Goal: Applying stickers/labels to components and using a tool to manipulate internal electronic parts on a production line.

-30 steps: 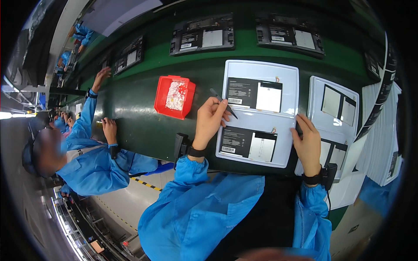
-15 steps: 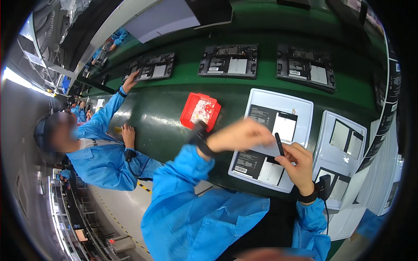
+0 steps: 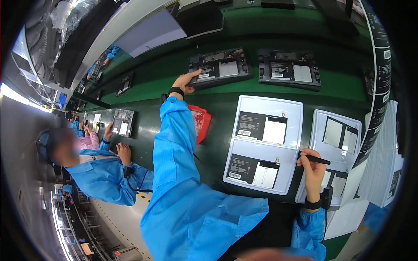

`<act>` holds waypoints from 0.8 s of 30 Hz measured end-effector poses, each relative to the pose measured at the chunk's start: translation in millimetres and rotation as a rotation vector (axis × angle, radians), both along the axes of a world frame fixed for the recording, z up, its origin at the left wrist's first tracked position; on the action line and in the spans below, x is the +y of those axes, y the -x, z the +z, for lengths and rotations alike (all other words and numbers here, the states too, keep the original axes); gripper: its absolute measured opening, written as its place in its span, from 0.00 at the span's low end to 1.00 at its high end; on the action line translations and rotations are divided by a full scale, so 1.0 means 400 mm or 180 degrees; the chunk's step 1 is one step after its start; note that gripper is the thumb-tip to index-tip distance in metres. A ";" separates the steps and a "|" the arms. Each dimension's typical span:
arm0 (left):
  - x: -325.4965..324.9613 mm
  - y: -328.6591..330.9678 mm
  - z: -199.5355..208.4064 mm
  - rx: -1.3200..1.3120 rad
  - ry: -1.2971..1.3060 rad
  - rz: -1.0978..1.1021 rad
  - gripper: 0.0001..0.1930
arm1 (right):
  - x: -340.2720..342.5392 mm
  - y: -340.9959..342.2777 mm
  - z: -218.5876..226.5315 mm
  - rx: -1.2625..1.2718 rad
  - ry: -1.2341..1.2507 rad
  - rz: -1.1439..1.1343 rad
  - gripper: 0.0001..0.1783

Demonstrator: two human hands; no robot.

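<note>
My left hand (image 3: 186, 82) reaches far across to the green belt and grips the near left corner of an opened electronic device (image 3: 219, 68), thumb on top. That device has a dark shell with a black-and-white battery inside. Whether it is lifted off the belt I cannot tell. In my right hand (image 3: 311, 168) a slim black tool (image 3: 320, 159) is pinched, lying sideways over the gap between two white trays. Beneath and left of it, the nearer white tray (image 3: 294, 126) holds two flat black-and-white batteries (image 3: 250, 126), one in each compartment.
A red bin (image 3: 204, 126) with small white pieces stands partly behind my left forearm. Another opened device (image 3: 289, 69) lies on the belt. At right are a second white tray (image 3: 319, 126) with batteries and stacked trays (image 3: 383, 161). A co-worker (image 3: 98, 174) at left holds a device (image 3: 123, 123).
My left hand has moved from above the tray to the device on the belt. My right hand shifted right, its tool now sideways. The co-worker's device has come off the belt.
</note>
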State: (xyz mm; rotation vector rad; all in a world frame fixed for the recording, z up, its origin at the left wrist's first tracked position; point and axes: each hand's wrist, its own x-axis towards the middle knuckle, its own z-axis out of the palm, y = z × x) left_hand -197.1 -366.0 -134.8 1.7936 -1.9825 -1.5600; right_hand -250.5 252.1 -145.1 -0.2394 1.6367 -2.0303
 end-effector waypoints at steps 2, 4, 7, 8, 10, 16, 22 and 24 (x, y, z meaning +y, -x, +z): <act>0.070 0.014 0.075 0.0407 -0.0631 0.0015 0.27 | 0.022 0.010 -0.004 0.0149 -0.0016 -0.0002 0.10; 0.175 -0.003 0.180 0.1236 -0.0846 -0.0159 0.22 | 0.029 0.019 0.019 0.0326 -0.0016 0.0047 0.10; 0.296 -0.049 0.290 0.1522 -0.0807 -0.0222 0.19 | 0.062 0.045 0.079 0.1363 -0.0484 -0.0394 0.13; 0.353 -0.063 0.315 0.1579 -0.0758 -0.0327 0.20 | 0.090 0.049 0.087 0.1552 -0.0538 -0.0563 0.13; 0.482 -0.108 0.323 0.1683 -0.0856 -0.0615 0.20 | 0.141 0.042 0.096 0.1552 -0.0093 -0.0822 0.14; 0.894 -0.311 0.122 0.1547 -0.1395 -0.0301 0.21 | 0.041 0.023 0.144 0.0916 0.0275 -0.0669 0.16; 0.931 -0.303 0.144 -0.1186 0.0091 -0.2319 0.17 | 0.011 0.016 0.057 0.0550 0.0149 -0.0182 0.16; 0.909 -0.303 0.163 -0.0715 0.1133 -0.2179 0.18 | 0.013 0.013 0.051 0.0502 0.0031 -0.0206 0.16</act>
